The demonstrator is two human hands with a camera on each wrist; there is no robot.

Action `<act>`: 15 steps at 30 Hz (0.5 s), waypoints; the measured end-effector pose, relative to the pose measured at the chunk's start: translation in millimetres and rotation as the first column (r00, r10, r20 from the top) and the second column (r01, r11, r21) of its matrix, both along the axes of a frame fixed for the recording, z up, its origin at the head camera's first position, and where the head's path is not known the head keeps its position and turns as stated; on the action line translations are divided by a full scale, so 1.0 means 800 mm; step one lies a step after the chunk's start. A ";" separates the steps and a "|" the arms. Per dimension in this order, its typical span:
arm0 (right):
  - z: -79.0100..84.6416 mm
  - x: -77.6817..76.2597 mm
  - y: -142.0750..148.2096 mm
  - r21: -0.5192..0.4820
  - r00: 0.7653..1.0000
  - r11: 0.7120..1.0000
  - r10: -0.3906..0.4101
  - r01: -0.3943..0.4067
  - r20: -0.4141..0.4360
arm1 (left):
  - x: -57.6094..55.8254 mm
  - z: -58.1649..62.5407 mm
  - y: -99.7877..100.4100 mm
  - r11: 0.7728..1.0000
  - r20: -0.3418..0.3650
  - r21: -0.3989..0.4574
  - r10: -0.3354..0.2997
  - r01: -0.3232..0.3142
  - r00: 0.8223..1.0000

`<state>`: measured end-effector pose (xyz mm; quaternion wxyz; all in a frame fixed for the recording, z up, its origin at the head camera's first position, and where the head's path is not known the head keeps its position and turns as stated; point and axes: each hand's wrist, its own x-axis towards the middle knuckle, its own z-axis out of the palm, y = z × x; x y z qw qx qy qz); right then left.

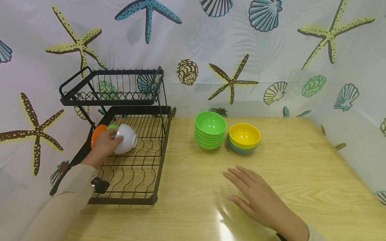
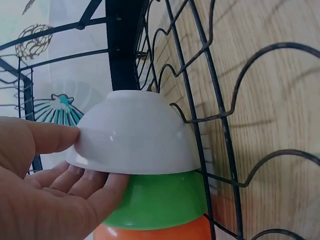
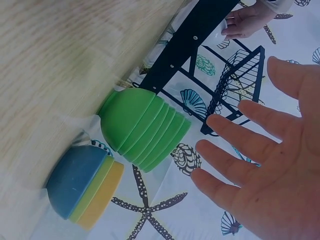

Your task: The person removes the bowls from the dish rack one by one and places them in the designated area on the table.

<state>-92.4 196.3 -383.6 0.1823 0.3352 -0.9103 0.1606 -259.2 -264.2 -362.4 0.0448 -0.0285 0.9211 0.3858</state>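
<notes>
My left hand [image 1: 105, 144] pinches the rim of a white bowl [image 1: 127, 139] that stands on its side in the lower tier of a black dish rack [image 1: 159, 157]. In the left wrist view the thumb lies on the outside of the white bowl [image 2: 135, 132] and the other fingers are under its rim. Against it sit a green bowl [image 2: 165, 197] and an orange bowl [image 2: 155, 232]. My right hand [image 1: 259, 197] hovers over the table with fingers extended, holding nothing; the right wrist view shows its spread fingers [image 3: 245, 137].
A stack of several green bowls [image 1: 210, 130] stands right of the rack. Beside it is a shorter stack with a yellow bowl [image 1: 244, 135] on top and a blue bowl [image 1: 241, 149] at the bottom. The rack's upper tier [image 1: 108, 102] overhangs the lower one at the back.
</notes>
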 end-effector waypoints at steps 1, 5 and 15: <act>0.000 0.000 0.000 0.001 1.000 1.000 -0.001 0.001 0.002 | 0.000 0.000 -0.001 1.000 0.011 0.005 0.004 -0.004 1.000; -0.001 0.000 0.000 0.002 1.000 1.000 -0.002 0.002 0.006 | 0.000 0.001 -0.003 0.999 0.048 0.034 0.008 -0.009 0.999; -0.002 0.000 0.000 0.014 1.000 1.000 -0.012 0.012 0.016 | 0.003 0.001 -0.006 0.998 0.055 0.069 0.005 -0.009 0.999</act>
